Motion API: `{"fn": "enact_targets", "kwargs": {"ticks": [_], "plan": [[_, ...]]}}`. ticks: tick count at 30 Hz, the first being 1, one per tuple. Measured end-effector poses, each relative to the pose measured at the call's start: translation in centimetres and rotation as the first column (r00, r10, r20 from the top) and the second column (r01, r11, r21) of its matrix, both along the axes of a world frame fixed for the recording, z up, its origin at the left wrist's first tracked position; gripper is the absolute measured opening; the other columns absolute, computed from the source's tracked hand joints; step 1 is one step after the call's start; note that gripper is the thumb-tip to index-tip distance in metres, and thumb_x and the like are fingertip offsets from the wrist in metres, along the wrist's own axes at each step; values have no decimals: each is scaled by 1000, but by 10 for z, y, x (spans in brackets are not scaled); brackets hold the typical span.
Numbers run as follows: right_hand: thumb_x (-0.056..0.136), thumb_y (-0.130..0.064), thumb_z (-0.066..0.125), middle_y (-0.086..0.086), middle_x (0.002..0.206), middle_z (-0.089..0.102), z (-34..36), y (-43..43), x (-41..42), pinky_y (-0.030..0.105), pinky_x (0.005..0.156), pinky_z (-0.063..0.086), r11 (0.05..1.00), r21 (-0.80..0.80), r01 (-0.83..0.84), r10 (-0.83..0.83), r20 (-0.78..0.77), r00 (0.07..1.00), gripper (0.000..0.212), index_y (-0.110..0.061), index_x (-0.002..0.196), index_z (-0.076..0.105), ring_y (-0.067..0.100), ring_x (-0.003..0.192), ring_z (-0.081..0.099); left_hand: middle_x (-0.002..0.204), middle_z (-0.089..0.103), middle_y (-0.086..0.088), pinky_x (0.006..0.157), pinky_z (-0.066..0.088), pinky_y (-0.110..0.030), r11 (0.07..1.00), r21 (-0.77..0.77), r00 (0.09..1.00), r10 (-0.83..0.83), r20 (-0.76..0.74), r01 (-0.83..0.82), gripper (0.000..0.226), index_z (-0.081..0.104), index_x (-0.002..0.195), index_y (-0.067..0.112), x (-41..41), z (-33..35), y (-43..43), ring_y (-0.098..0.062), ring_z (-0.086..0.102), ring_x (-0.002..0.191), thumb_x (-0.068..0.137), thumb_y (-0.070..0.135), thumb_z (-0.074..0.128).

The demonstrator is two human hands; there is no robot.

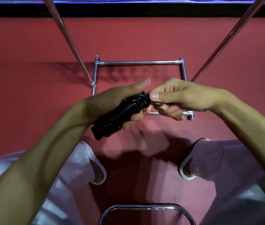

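Item: black coiled plastic cord (112,117), tightly bundled, held in the air above the red floor (31,46). We grip its body in our left hand (112,98), fingers curled round it. Our right hand (177,98) pinches its upper end at a small dark ring (159,105). Beneath: chrome tube frame (138,63).

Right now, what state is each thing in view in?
left hand: grips the black coiled cord.
black coiled cord: bunched tight, held above the floor.
right hand: pinches the cord's end by a small ring.
metal frame: rests on the red floor.
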State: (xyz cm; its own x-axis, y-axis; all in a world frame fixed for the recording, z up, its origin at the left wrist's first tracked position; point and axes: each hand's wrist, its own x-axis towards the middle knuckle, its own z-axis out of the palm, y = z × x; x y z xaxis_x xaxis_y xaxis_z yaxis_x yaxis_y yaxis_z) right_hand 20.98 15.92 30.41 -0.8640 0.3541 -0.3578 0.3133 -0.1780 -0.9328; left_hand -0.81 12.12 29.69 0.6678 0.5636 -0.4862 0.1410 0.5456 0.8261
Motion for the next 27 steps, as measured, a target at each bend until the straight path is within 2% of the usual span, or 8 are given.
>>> {"fn": "enact_targets", "kwargs": {"ticks": [4,9,12,14,16,20,22,27], "plan": [[100,-32,46,-2,53,25,-2,6,5,22,41,29,985,-173,-13,8,-29,1000,38,-20,66,58,13,46,19,62,60,-13,51,48,-26,985,172,998,4,-63,7,55,68,81,7,1,6,1,-26,58,47,98,52,42],[98,-32,53,2,55,23,-4,16,11,22,41,33,996,-56,-66,71,94,993,46,9,78,48,13,44,22,63,59,-12,56,48,-26,972,230,993,-27,-114,52,45,65,81,2,0,7,1,-25,60,54,95,43,56],[99,-30,51,1,53,23,-3,17,11,21,40,31,996,-60,-63,70,120,990,43,3,71,47,14,44,20,54,54,-10,48,42,-26,927,376,980,80,-180,-6,39,62,69,0,3,8,-3,-18,51,45,89,33,61],[99,-32,51,-1,51,24,-5,16,10,18,39,26,992,-120,-35,51,131,990,40,-14,63,45,11,43,18,51,50,-10,48,40,-32,790,613,940,203,-274,9,37,58,63,3,5,5,-6,-22,45,44,86,31,63],[100,-31,50,-3,49,25,-12,16,12,18,38,22,984,-175,-33,57,135,989,41,-17,62,44,10,41,18,52,45,-5,52,39,-36,577,806,853,349,-387,129,40,56,63,8,5,-1,-12,-26,44,53,79,44,62],[101,-29,49,-4,48,25,-23,17,16,22,40,18,973,-222,-60,95,147,985,42,-16,62,43,10,40,17,58,52,-1,54,43,-37,270,889,731,506,-458,370,37,59,70,14,1,-9,-24,-29,49,58,76,51,59],[101,-30,51,-4,48,24,-27,16,17,21,40,20,973,-221,-70,108,164,980,42,-16,62,43,10,40,17,62,54,2,52,44,-38,198,890,737,503,-451,410,30,60,72,17,-1,-17,-25,-29,52,59,78,47,61],[101,-27,52,2,51,27,-31,21,17,20,37,30,987,-146,-66,90,165,982,41,-13,63,45,12,39,21,65,55,3,50,40,-34,176,893,725,530,-440,414,30,62,74,19,-11,-31,-26,-25,52,58,82,48,60]]}}
